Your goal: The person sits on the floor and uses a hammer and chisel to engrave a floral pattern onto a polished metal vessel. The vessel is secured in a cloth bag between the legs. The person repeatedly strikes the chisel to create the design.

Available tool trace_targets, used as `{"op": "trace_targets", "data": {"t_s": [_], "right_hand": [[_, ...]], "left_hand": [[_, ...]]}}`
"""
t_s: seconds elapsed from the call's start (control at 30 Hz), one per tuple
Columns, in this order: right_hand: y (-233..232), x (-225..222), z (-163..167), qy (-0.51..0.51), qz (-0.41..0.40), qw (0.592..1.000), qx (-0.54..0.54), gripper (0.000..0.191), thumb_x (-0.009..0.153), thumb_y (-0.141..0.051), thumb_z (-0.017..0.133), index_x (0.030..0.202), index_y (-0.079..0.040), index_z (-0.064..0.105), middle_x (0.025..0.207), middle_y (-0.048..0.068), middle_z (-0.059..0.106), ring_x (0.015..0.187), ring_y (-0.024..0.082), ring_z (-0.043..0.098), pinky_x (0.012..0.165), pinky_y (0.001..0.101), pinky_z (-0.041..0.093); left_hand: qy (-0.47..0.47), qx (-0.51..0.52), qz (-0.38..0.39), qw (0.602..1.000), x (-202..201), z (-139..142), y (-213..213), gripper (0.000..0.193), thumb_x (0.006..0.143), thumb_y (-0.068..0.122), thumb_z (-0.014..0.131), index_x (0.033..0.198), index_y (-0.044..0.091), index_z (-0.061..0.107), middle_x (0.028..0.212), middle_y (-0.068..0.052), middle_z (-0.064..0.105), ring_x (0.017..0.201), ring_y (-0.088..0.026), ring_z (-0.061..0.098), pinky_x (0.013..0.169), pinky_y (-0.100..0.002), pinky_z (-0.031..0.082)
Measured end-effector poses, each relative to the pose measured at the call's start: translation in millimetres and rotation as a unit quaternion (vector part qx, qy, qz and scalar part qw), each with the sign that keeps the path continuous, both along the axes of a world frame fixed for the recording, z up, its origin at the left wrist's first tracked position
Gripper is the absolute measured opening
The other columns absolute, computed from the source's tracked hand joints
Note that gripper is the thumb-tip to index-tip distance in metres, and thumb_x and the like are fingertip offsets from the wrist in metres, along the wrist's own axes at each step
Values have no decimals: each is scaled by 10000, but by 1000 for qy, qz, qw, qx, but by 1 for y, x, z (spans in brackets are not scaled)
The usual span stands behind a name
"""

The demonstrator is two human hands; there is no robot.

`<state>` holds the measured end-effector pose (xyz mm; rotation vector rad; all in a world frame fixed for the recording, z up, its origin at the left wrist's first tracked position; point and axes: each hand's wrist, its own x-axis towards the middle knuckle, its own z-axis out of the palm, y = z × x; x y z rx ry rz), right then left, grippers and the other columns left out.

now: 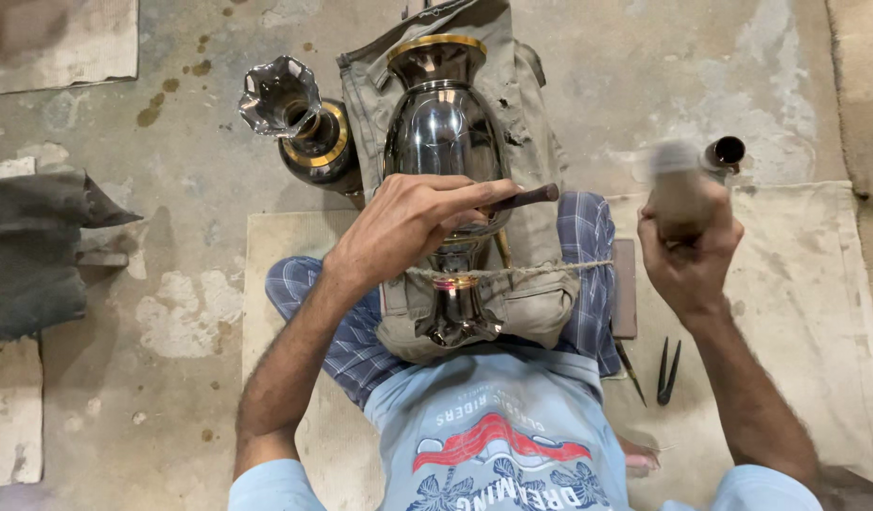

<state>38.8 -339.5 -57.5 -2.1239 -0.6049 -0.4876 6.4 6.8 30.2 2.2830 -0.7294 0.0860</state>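
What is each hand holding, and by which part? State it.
Left hand: thin engraving tool, gripped along its shaft, tip end hidden. Right hand: blurred mallet, gripped near its head.

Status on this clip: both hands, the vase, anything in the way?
Left hand pins a chisel to the dark vase. Right hand grips a raised, blurred mallet. Vase lies on padding, roped across the lap. Nothing between mallet and chisel.
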Motion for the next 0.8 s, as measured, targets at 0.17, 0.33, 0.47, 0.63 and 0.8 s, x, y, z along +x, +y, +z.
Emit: {"op": "trace_targets", "data": {"t_s": [0.17,0.33,0.47,0.63,0.8], "right_hand": [[3,-3,10,-97,-51,983,-146,383,991,2,711,1337,-139,624,982,106,736,846,213,713,738,315,569],[6,-10,21,55,-12,997,-56,388,928,-38,713,1287,-133,598,1036,102,720,936,264,717,794,366,591],[-1,-1,31,55,-73,967,-239,568,810,-16,714,1364,-114,629,1023,166,753,858,349,730,749,460,578],[-4,21,44,119,30,979,-163,617,846,-76,744,1428,-46,543,1114,201,675,910,333,703,797,446,577],[4,49,61,102,48,964,-239,599,850,-105,789,1408,-75,573,1161,189,660,963,335,704,831,441,591]], "left_hand": [[1,-3,14,1000,-4,0,-1,492,943,80,691,1408,226,622,1098,-61,772,879,-250,759,760,-398,615],[-5,54,36,998,-7,-5,0,494,934,89,715,1401,226,630,1065,-72,778,828,-265,750,724,-426,603],[-104,-88,105,985,-7,-12,3,438,1046,44,686,1434,224,588,1194,-81,774,991,-191,801,838,-322,695],[-10,-255,219,942,2,-20,6,471,1011,84,767,1427,141,552,1135,-114,804,1022,-190,817,875,-346,689],[43,-281,262,922,26,-27,5,593,911,83,833,1406,100,506,991,-113,769,928,-199,816,810,-324,724]]}}
